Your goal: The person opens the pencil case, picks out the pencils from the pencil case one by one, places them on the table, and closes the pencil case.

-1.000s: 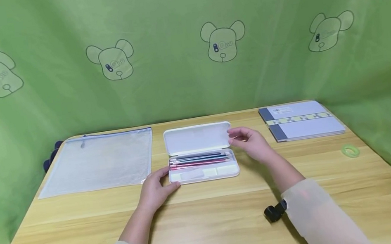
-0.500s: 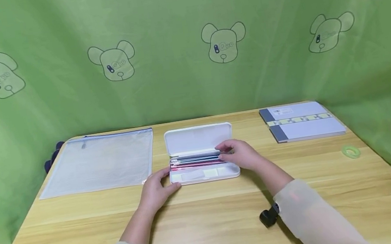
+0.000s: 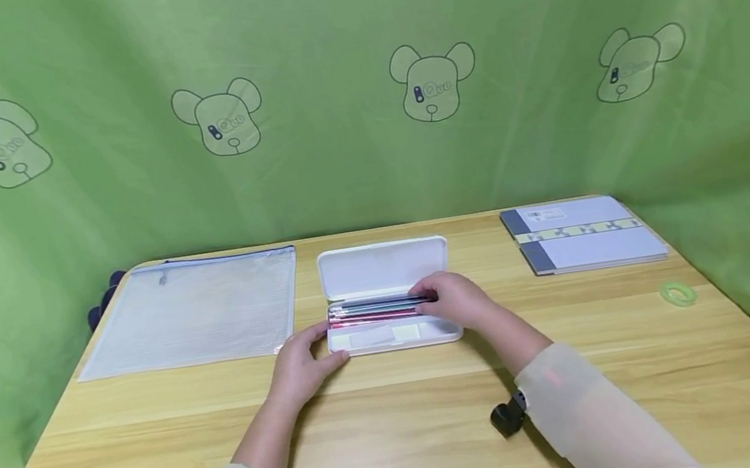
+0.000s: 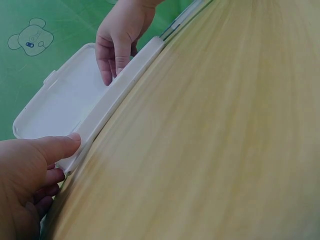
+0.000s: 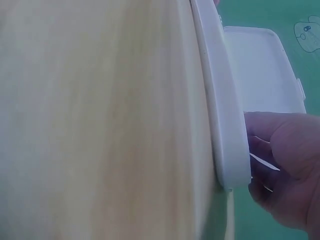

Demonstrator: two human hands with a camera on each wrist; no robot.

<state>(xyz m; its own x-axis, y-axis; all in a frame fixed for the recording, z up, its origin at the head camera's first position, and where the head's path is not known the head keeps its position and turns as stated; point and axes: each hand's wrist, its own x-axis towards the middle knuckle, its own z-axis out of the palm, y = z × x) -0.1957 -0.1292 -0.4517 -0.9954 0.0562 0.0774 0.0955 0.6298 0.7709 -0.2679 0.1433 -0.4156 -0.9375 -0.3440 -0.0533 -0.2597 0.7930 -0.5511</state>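
A white pencil case [image 3: 441, 331] lies with its lid [image 3: 383, 266] raised, in the middle of the table. Several pencils [image 3: 374, 308], dark, blue and pink, fill its back compartment, and a pale, flat piece [image 3: 371, 336] sits in the front one. My left hand [image 3: 298, 366] grips the case's left end, thumb on the front edge, as the left wrist view also shows. At the right end, my right hand [image 3: 458, 298] reaches in, finger and thumb on either side of the pencils. The case wall hides its fingertips in the right wrist view.
To the left lies a clear mesh zip pouch [image 3: 192, 316]. A notebook [image 3: 588, 244] with a patterned band is at the back right, with a green ring [image 3: 678, 294] in front of it. A green curtain [image 3: 338, 175] hangs behind the table.
The right hand has moved left and down from beside the raised lid to the pencils, its finger and thumb now around their right ends. The left hand stays on the pencil case.
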